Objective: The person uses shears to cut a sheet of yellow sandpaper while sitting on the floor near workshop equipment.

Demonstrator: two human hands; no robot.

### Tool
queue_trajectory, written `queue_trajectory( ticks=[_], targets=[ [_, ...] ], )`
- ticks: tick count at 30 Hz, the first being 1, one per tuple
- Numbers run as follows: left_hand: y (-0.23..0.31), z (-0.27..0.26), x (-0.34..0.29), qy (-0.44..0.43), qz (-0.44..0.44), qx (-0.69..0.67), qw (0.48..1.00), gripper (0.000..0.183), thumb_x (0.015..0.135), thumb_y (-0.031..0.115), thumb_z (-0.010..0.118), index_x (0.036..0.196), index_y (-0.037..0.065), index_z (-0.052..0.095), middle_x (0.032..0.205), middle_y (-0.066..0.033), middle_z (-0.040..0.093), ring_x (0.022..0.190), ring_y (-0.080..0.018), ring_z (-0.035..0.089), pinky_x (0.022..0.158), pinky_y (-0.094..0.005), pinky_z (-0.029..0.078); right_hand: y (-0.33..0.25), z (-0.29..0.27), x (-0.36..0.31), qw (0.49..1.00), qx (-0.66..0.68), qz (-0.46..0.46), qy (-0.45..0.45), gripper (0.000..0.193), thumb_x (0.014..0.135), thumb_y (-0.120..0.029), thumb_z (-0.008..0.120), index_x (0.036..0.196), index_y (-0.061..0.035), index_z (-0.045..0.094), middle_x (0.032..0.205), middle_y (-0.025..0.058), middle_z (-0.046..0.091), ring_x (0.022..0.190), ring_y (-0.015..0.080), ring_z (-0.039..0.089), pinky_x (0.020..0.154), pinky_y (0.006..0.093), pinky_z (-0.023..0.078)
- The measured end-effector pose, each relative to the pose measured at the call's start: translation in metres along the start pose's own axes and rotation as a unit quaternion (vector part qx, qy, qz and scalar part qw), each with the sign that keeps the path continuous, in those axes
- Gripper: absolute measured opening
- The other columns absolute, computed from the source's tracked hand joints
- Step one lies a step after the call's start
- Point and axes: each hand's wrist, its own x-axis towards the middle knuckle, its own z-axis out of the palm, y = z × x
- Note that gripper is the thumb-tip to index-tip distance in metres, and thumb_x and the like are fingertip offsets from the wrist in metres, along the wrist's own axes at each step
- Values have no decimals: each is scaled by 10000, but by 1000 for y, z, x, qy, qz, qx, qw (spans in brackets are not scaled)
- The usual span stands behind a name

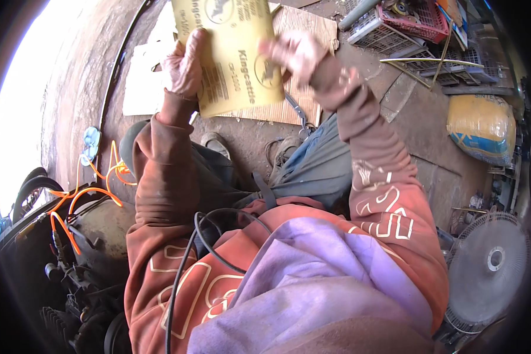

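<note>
A yellowish sheet of sandpaper (236,65), its printed backing facing me, is held up over the floor between my hands. My left hand (184,66) is closed on its left edge, with the thumb lying across the front. At the right edge, my right hand (301,54) has its fingers on the sheet, slightly blurred by motion. Beneath the sheet lies flattened brown cardboard (310,29). A hand tool with metal handles, like pliers (298,111), rests at the cardboard's near edge, beyond my shoes.
Orange hose (103,190) coils beside a compressor-like machine (100,227) on the left. Plastic crates (389,38) stand at far right, near a yellow-and-blue sack (482,130). A round fan (494,259) sits at lower right. Black cable (180,277) loops across my front.
</note>
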Motion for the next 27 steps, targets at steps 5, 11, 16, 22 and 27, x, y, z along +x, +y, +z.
queue_trajectory(
  ticks=[5, 11, 16, 22, 27],
  targets=[
    [-9, -8, 6, 34, -2, -4, 999, 303, 895, 268, 611, 1075, 25, 611, 936, -33, 654, 779, -93, 597, 673, -229, 482, 4, 24, -38, 987, 97, 121, -32, 330, 837, -305, 674, 801, 21, 633, 607, 84, 624, 479, 98, 573, 410, 194, 425],
    [-17, -19, 15, -16, -61, -34, 997, 275, 875, 189, 631, 1089, 17, 621, 1019, -55, 654, 879, -113, 611, 775, -243, 475, 39, 21, -28, 971, 218, 28, -92, 434, 844, -406, 632, 970, 8, 611, 660, 108, 645, 533, 171, 630, 442, 248, 487],
    [-5, -6, 16, 56, -26, -18, 998, 274, 870, 179, 636, 1082, 6, 625, 1014, -64, 657, 882, -127, 614, 776, -245, 477, 226, -25, -1, 983, 42, 146, 101, 549, 849, -490, 596, 1120, -13, 572, 718, 116, 631, 499, 173, 560, 496, 289, 491],
    [-9, -24, 16, 95, 4, -42, 995, 274, 860, 173, 649, 1067, -5, 626, 1005, -64, 655, 857, -133, 617, 752, -246, 482, 304, -4, -33, 725, -544, 332, -263, 323, 893, -185, 455, 1160, -94, 613, 1211, 131, 577, 1113, 249, 566, 939, 323, 458],
    [-3, -4, 12, 94, -18, -76, 992, 300, 849, 180, 663, 1068, -19, 612, 998, -72, 645, 876, -143, 613, 771, -268, 488, 355, 23, -46, 820, -363, 432, 93, 378, 902, -196, 425, 1257, -64, 429, 1310, 177, 463, 1232, 305, 432, 1023, 388, 352]
  ],
)
